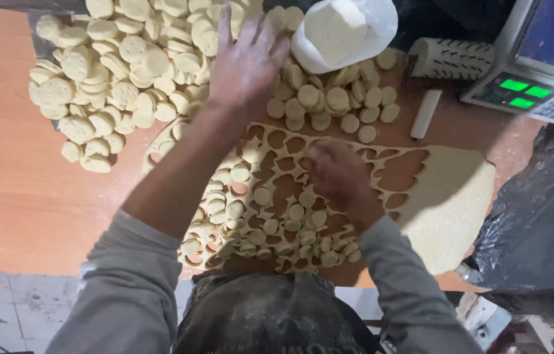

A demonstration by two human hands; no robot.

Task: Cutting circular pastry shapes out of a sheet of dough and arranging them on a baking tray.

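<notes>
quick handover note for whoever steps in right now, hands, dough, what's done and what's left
Left hand: open, fingers spread, over the big pile of cut dough rounds at the far left of the wooden table.
Right hand: down on the rolled dough sheet, among the cut-outs; grip cannot be made out.
Done: most of the sheet's left part is punched, loose rounds lie on it, and a second heap sits by the white dough lump.
Left: loose rounds to gather; the sheet's right end is uncut.
</notes>
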